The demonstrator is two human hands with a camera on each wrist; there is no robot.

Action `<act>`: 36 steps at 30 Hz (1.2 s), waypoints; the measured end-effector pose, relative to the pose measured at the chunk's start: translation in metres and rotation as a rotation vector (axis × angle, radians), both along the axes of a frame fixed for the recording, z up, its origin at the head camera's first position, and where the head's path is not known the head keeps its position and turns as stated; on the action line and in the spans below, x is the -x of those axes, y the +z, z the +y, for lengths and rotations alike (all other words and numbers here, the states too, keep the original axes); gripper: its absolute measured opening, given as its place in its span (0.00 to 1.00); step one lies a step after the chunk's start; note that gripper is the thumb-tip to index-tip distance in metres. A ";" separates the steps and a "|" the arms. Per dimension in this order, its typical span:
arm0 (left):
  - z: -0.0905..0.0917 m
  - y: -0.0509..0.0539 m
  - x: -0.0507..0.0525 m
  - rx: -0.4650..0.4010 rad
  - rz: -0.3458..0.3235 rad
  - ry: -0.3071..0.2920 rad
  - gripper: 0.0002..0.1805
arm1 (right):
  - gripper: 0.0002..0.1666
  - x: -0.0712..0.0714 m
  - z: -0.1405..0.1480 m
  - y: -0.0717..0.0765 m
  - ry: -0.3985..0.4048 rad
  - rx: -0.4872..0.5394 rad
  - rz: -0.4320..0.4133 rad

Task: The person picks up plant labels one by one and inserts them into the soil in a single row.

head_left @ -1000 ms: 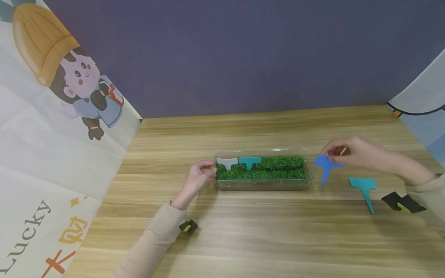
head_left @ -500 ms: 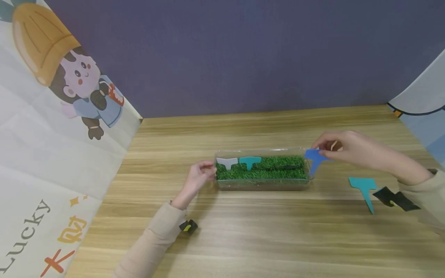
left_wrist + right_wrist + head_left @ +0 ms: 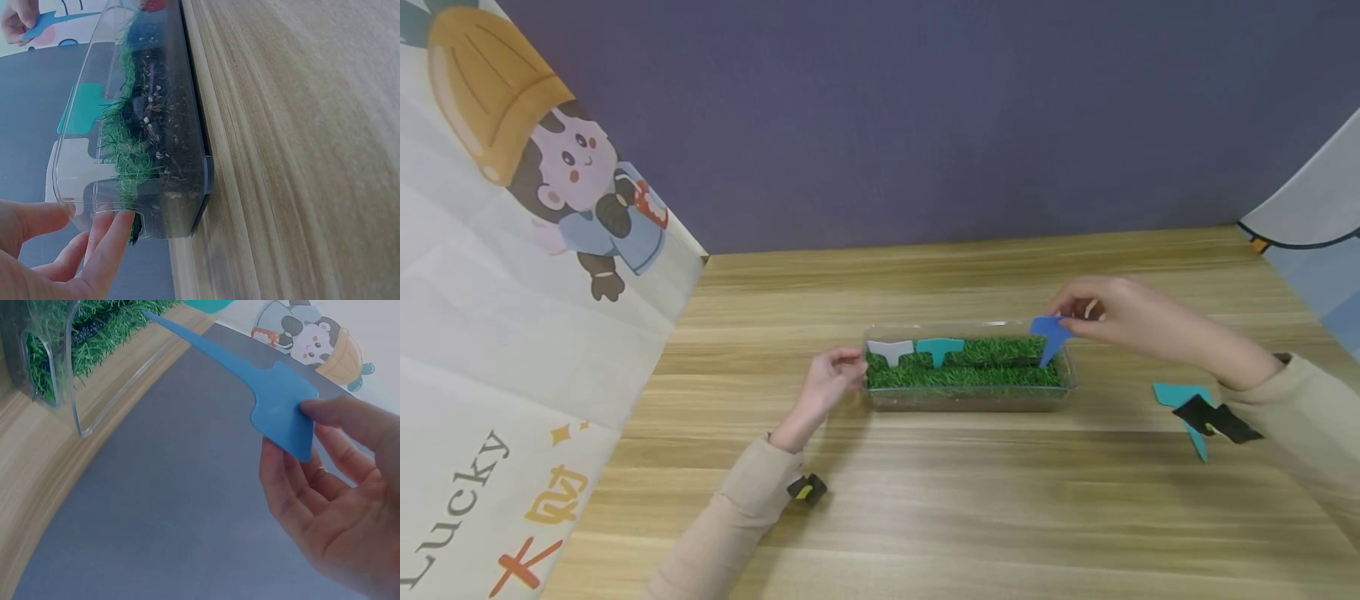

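Observation:
My right hand (image 3: 1093, 308) pinches the broad head of a blue T-shaped plant label (image 3: 1051, 332) between thumb and fingers. The label's pointed stem slants down over the right end of a clear plastic box (image 3: 970, 400) lined with green artificial grass (image 3: 992, 379). Whether its tip touches the grass I cannot tell. At the box's left end, my left hand (image 3: 827, 383) touches the end wall with its fingertips. A white plant label (image 3: 891, 352) and a teal plant label (image 3: 940, 348) stand in the grass at the left. Dark soil-like filling (image 3: 156, 106) shows through the wall.
Another teal plant label (image 3: 1182, 394) lies on the wooden table (image 3: 970, 500) to the right, partly hidden by the black strap piece at my right wrist. A dark panel (image 3: 925, 125) rises behind the table. A printed sheet (image 3: 490, 333) borders the left side.
My right hand has carried the blue plant label leftward from beside the box to over its right end. The left hand and the box have stayed in place.

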State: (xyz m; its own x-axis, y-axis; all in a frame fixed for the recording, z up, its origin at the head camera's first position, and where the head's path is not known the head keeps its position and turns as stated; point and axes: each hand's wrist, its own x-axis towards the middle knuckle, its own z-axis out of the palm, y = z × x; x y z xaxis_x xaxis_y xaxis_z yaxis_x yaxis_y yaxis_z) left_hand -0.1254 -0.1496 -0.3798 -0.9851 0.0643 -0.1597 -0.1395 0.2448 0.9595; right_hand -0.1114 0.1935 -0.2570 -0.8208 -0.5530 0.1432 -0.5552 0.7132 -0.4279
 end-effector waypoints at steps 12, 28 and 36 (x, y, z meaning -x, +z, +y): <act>-0.001 0.000 0.001 -0.003 -0.001 -0.001 0.17 | 0.07 0.009 -0.021 -0.004 0.017 0.003 0.004; 0.005 0.000 0.006 -0.005 -0.005 0.013 0.17 | 0.07 0.029 -0.036 -0.017 0.095 0.014 0.043; 0.004 0.002 0.004 0.000 -0.009 0.016 0.17 | 0.07 0.032 -0.043 -0.025 0.119 0.023 0.061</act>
State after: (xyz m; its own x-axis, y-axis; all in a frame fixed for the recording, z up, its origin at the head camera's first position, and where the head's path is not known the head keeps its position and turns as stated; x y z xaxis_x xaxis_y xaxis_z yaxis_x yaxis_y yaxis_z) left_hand -0.1296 -0.1460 -0.3782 -0.9845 0.0481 -0.1687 -0.1523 0.2420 0.9582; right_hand -0.1432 0.1507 -0.2819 -0.7391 -0.6417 0.2049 -0.6607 0.6312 -0.4062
